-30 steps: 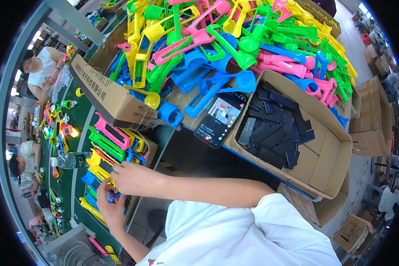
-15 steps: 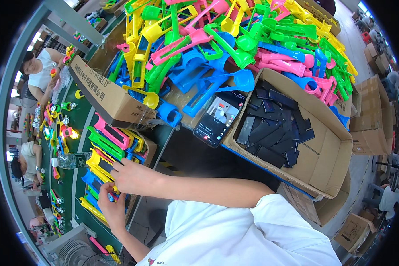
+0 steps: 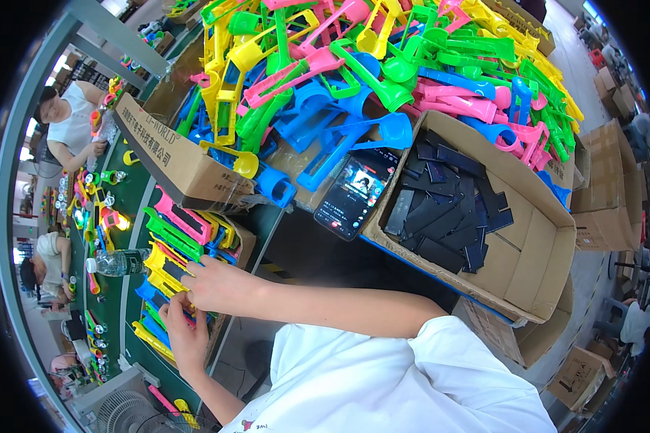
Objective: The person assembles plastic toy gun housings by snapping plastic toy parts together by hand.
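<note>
My right hand (image 3: 220,287) reaches across to the left, its fingers bent over the near end of a yellow plastic piece (image 3: 162,273) with a dark strip in it. Just below, my left hand (image 3: 185,333) has its thumb and fingers closed close to the right fingertips; what they pinch is hidden. Both hands are over a cardboard box (image 3: 246,249) filled with rows of coloured plastic pieces. A pink piece (image 3: 184,215) and a green piece (image 3: 173,237) lie beyond the right fingers, and a blue piece (image 3: 149,294) beside the yellow one.
A big heap of coloured plastic handles (image 3: 390,86) fills the far side. A phone (image 3: 354,195) with a lit screen leans by a carton (image 3: 534,245) of black flat strips (image 3: 448,209). A bottle (image 3: 115,263), a fan (image 3: 123,411) and co-workers line the green bench (image 3: 128,216).
My left hand has shifted slightly up toward the right fingertips, and its fingers have drawn closer to them. The right hand has barely moved. The picture on the phone is different.
</note>
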`<state>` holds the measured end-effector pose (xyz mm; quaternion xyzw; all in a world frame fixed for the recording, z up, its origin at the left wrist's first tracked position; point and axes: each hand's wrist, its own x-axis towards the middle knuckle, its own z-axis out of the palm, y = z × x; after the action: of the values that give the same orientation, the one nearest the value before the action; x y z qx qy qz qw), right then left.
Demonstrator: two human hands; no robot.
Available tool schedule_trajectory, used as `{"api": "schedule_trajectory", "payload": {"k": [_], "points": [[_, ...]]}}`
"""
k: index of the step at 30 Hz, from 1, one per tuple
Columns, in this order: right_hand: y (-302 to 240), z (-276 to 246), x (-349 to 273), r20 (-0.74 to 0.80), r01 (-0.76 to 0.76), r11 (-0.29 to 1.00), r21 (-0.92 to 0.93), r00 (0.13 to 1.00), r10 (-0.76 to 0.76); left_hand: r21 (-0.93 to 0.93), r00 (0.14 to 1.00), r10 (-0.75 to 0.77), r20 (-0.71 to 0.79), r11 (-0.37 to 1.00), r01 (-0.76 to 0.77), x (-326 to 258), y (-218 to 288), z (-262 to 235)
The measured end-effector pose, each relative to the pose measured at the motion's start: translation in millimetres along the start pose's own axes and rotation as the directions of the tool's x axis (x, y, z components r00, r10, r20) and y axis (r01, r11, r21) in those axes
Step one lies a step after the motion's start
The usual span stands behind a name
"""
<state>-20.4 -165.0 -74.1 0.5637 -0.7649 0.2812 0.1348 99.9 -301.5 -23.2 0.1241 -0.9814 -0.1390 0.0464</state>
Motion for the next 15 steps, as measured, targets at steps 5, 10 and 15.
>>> {"api": "schedule_trajectory", "payload": {"k": [5, 10, 15], "points": [[0.7, -1.8, -1.1, 0.01, 0.002, 1.0, 0.016, 1.0, -0.002, 0.01, 0.992, 0.067, -0.104, 0.998, -0.067, -4.5, -3.2, 9.1], [0.4, -0.4, -0.3, 0.012, -0.025, 1.0, 0.011, 1.0, 0.024, -0.095, 0.992, 0.011, -0.128, 0.995, -0.023, -3.8, -18.4, 19.7], [-4.2, -19.0, -11.4, -0.134, -0.001, 1.0, -0.003, 0.991, 0.0, -0.115, 0.99, 0.012, -0.143, 0.993, -0.029, 1.8, -16.9, 13.5]]}}
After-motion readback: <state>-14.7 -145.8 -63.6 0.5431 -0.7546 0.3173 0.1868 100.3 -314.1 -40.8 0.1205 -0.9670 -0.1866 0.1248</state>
